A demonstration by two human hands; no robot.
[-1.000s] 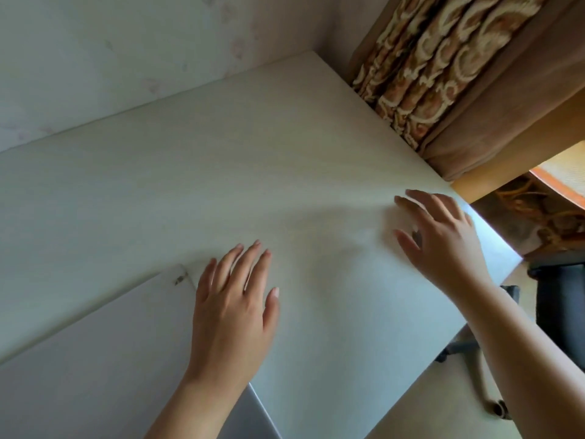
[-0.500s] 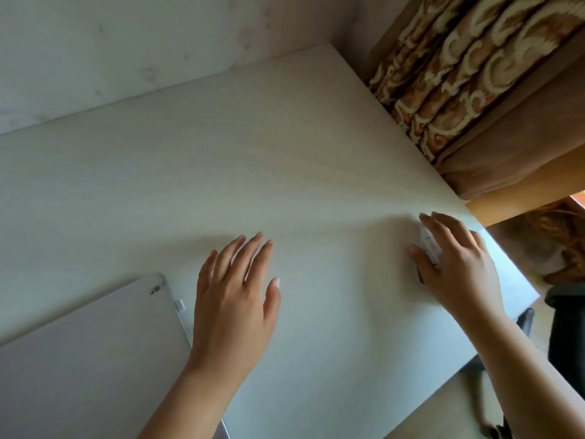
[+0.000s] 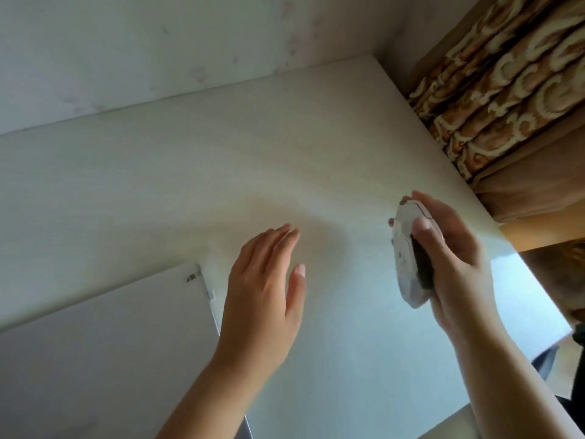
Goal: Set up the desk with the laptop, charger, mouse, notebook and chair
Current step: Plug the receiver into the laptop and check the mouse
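Observation:
A white mouse (image 3: 406,258) with a dark side panel is lifted off the pale desk (image 3: 221,172) and tilted on its side. My right hand (image 3: 452,258) grips it, fingers wrapped around its far side and thumb on the dark panel. Over the middle of the desk my left hand (image 3: 266,286) hovers flat, fingers together and holding nothing. A closed silver laptop (image 3: 104,350) lies on the desk at the lower left, its right edge just left of my left wrist. The charger and notebook are out of view.
A pale wall runs along the desk's far edge. A brown patterned curtain (image 3: 506,99) hangs close beside the desk's right edge. A dark chair part (image 3: 577,343) shows at the right border, past the desk's near right corner.
My right hand has closed on the mouse and lifted it off the desk, turning it on its side. My left hand has risen slightly. The view has tilted up.

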